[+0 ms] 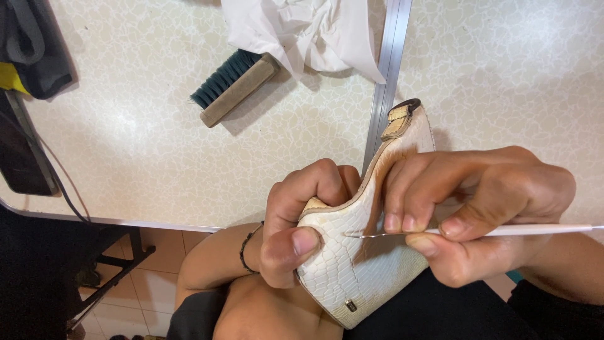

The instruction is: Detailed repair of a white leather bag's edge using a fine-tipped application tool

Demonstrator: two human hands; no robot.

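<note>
A pale table [145,157] with a crackled stone pattern carries a wooden brush [234,87] with dark teal bristles, lying on its side. Just beside it a crumpled white cloth [302,31] rests across a metal strip [387,69] dividing the tabletop. Dark items [31,69] sit at the left edge.

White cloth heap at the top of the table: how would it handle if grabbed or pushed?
The white cloth lies crumpled in soft folds, so it is probably floppy and would sag from one pinch point. It looks thin, so likely light for its size. Pushed across the table, it would probably bunch rather than slide whole, and may nudge the brush touching its edge.
</note>
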